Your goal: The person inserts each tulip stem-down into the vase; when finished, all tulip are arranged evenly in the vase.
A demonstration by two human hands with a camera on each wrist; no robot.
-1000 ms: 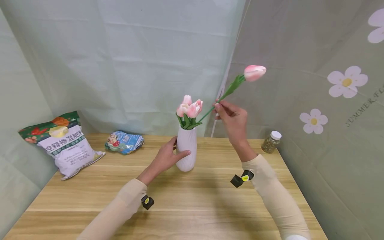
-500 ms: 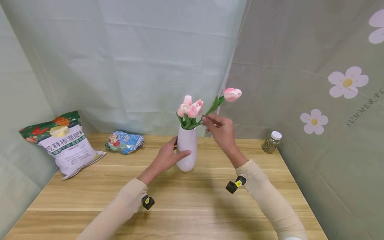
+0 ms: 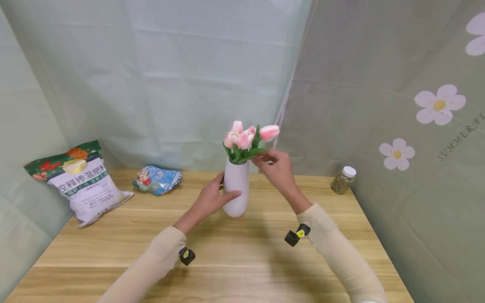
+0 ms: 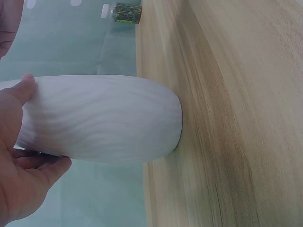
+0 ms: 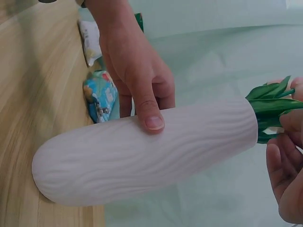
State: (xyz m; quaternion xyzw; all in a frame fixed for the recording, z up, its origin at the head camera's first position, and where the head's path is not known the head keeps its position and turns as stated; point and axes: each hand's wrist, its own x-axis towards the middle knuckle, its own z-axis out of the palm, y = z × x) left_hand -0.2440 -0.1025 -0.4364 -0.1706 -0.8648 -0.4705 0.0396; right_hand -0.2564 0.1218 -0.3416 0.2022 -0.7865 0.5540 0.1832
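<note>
A white ridged vase [image 3: 236, 191] stands upright on the wooden table, holding several pink tulips [image 3: 244, 139] with green leaves. My left hand [image 3: 211, 197] grips its side, the thumb across the front, as the right wrist view also shows. At the mouth's right side, my right hand [image 3: 279, 169] pinches another pink tulip [image 3: 270, 133] low down among the leaves [image 5: 274, 106]. That tulip's bloom leans right of the bunch. Its lower stem is hidden by the leaves and the vase.
A large printed bag [image 3: 89, 185] leans at the table's left. Beside it lies a crumpled blue packet [image 3: 157, 179]. A white-lidded jar [image 3: 342, 180] of dried bits stands at the right edge. Fabric curtains [image 3: 182, 75] enclose the table's back and sides.
My right hand has come left and down to the vase mouth, bringing the single tulip from high on the right to beside the bunch. My left hand and the vase have stayed still.
</note>
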